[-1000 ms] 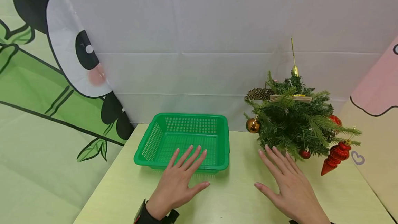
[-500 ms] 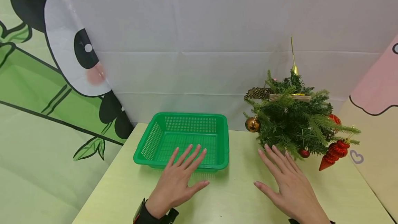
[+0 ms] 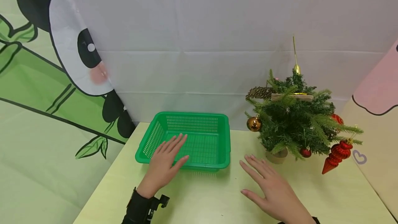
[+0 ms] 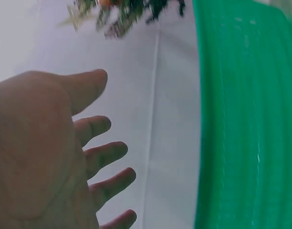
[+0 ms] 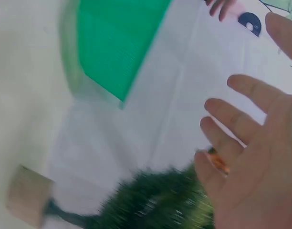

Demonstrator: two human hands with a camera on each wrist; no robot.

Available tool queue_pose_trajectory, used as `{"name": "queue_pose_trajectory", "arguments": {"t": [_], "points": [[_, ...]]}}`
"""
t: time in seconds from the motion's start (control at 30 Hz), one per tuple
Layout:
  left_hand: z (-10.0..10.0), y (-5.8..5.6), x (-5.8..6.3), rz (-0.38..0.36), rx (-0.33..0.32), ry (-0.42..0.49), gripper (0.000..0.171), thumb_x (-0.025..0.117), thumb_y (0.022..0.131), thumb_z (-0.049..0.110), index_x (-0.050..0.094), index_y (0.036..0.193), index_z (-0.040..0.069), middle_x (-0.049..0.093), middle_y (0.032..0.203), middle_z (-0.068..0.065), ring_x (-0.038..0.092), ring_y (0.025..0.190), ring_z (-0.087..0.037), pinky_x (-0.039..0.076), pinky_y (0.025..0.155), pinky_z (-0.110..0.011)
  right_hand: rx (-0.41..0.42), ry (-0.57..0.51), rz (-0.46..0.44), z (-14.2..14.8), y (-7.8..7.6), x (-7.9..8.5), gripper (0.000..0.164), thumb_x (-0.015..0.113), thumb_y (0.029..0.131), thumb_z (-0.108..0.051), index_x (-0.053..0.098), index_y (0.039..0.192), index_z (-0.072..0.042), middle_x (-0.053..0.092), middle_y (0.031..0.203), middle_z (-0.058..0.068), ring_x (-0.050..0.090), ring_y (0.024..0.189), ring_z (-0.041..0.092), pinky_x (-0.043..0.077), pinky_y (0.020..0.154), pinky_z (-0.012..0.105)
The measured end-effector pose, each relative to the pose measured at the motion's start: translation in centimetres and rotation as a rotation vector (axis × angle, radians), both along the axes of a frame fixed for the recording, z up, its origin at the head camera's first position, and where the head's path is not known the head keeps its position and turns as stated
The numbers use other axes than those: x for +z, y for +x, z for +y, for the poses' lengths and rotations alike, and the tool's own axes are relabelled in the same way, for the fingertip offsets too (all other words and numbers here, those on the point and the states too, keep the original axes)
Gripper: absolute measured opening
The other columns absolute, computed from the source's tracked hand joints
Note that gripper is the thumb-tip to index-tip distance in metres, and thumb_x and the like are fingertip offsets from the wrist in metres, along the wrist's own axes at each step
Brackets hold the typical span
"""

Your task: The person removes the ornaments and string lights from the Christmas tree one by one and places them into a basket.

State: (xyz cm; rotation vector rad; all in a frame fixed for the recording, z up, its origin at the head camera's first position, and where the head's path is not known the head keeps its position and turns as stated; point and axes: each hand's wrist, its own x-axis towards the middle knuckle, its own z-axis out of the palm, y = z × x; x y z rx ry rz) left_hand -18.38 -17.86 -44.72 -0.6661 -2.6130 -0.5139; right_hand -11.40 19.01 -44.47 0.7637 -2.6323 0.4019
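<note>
A green plastic basket (image 3: pixel 224 141) stands on the table, with nothing visible inside. Over its front left part hovers my left hand (image 3: pixel 163 167), fingers straight and thumb spread. The left wrist view shows this hand (image 4: pixel 46 148) holding nothing, apart from the basket wall (image 4: pixel 246 119). To the right stands a small Christmas tree (image 3: pixel 292 120) on a round base (image 3: pixel 276 156). My right hand (image 3: pixel 273 191) is in front of it, fingers extended and holding nothing. In the right wrist view, the hand (image 5: pixel 260 152) is seen above the blurred tree (image 5: pixel 155 202).
On the tree hang a gold ball (image 3: pixel 254 124), a pinecone (image 3: pixel 259 93), a small red ball (image 3: pixel 305 152) and a long red ornament (image 3: pixel 337 155). A white cloth (image 3: pixel 186 27) hangs behind the pale table (image 3: pixel 211 199). A panda print (image 3: pixel 71 37) covers the left side.
My left hand has moved left and forward over the basket. My right hand has shifted left and slightly down, uncovering the tree's base. Basket and tree stay put.
</note>
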Motion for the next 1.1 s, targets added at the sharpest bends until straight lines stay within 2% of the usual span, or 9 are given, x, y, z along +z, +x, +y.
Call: {"name": "queue_pose_trajectory", "arguments": {"t": [0.07, 0.13, 0.27, 0.37, 0.47, 0.67, 0.8, 0.9, 1.1], "points": [[-1.5, -0.9, -0.3, 0.012, 0.046, 0.020, 0.071, 0.066, 0.102, 0.039, 0.035, 0.163, 0.022, 0.041, 0.166, -0.007, 0.036, 0.154, -0.032, 0.024, 0.128, -0.054, 0.007, -0.008, -0.066, -0.2, -0.2, -0.7, 0.069, 0.072, 0.095, -0.053, 0.047, 0.157, -0.034, 0.049, 0.160, -0.003, 0.049, 0.146, 0.025, 0.043, 0.119, 0.040], [-2.8, -1.6, -0.6, 0.018, 0.085, 0.030, 0.072, 0.070, 0.100, 0.036, 0.038, 0.162, 0.019, 0.043, 0.164, -0.010, 0.040, 0.151, -0.035, 0.031, 0.123, -0.060, -0.002, -0.011, -0.136, -0.1, -0.5, -1.4, 0.063, 0.070, 0.096, -0.054, 0.054, 0.152, -0.031, 0.053, 0.156, -0.002, 0.053, 0.143, 0.028, 0.052, 0.109, 0.051], [-5.2, -2.5, -0.8, 0.024, 0.158, 0.063, 0.070, 0.074, 0.098, 0.031, 0.044, 0.159, 0.011, 0.049, 0.159, -0.016, 0.047, 0.145, -0.041, 0.038, 0.114, -0.067, -0.049, -0.051, -0.297, 0.7, -1.1, -2.4, 0.058, 0.067, 0.098, -0.055, 0.060, 0.147, -0.026, 0.055, 0.154, 0.002, 0.055, 0.140, 0.032, 0.051, 0.108, 0.055], [-6.4, -2.8, -0.9, 0.019, 0.199, 0.089, 0.068, 0.075, 0.098, 0.029, 0.046, 0.157, 0.008, 0.051, 0.156, -0.019, 0.049, 0.141, -0.044, 0.040, 0.110, -0.070, -0.084, -0.084, -0.353, 1.6, -1.8, -2.8, 0.059, 0.065, 0.099, -0.056, 0.060, 0.148, -0.023, 0.055, 0.153, 0.006, 0.056, 0.137, 0.035, 0.050, 0.108, 0.055], [-7.0, -2.8, -0.8, -0.001, 0.226, 0.101, 0.067, 0.074, 0.098, 0.029, 0.047, 0.156, 0.008, 0.050, 0.156, -0.020, 0.049, 0.140, -0.047, 0.039, 0.108, -0.073, -0.143, -0.132, -0.362, 2.8, -2.8, -3.3, 0.057, 0.063, 0.100, -0.055, 0.060, 0.147, -0.022, 0.058, 0.150, 0.010, 0.058, 0.134, 0.040, 0.052, 0.103, 0.057], [-7.6, -3.1, -1.5, -0.062, 0.262, 0.103, 0.065, 0.073, 0.099, 0.029, 0.048, 0.156, 0.009, 0.047, 0.158, -0.021, 0.047, 0.141, -0.049, 0.039, 0.107, -0.072, -0.272, -0.318, -0.283, 6.3, -4.8, -5.2, 0.046, 0.071, 0.101, -0.028, 0.062, 0.142, -0.009, 0.061, 0.140, 0.025, 0.059, 0.124, 0.050, 0.052, 0.095, 0.065], [-7.8, -3.4, -2.2, -0.066, 0.294, 0.084, 0.063, 0.075, 0.097, 0.028, 0.052, 0.153, 0.008, 0.048, 0.157, -0.023, 0.045, 0.141, -0.050, 0.035, 0.111, -0.073, -0.313, -0.412, -0.336, 8.0, -5.9, -6.1, 0.065, 0.067, 0.103, -0.028, 0.043, 0.154, 0.004, 0.044, 0.149, 0.039, 0.040, 0.133, 0.065, 0.037, 0.105, 0.075], [-8.0, -3.7, -2.9, -0.062, 0.315, 0.097, 0.061, 0.075, 0.097, 0.027, 0.054, 0.151, 0.008, 0.045, 0.158, -0.023, 0.040, 0.145, -0.050, 0.033, 0.114, -0.072, -0.322, -0.433, -0.436, 8.8, -6.7, -6.6, 0.080, 0.062, 0.106, -0.035, 0.022, 0.161, 0.009, 0.029, 0.154, 0.046, 0.027, 0.136, 0.071, 0.023, 0.114, 0.078], [-8.1, -4.1, -3.7, -0.127, 0.341, 0.166, 0.059, 0.073, 0.099, 0.027, 0.053, 0.151, 0.007, 0.031, 0.166, -0.024, 0.028, 0.150, -0.054, 0.036, 0.113, -0.073, -0.380, -0.389, -0.601, 10.2, -9.3, -7.8, 0.101, 0.061, 0.104, -0.048, 0.002, 0.161, 0.012, 0.017, 0.157, 0.050, 0.023, 0.139, 0.071, 0.034, 0.110, 0.077]]}}
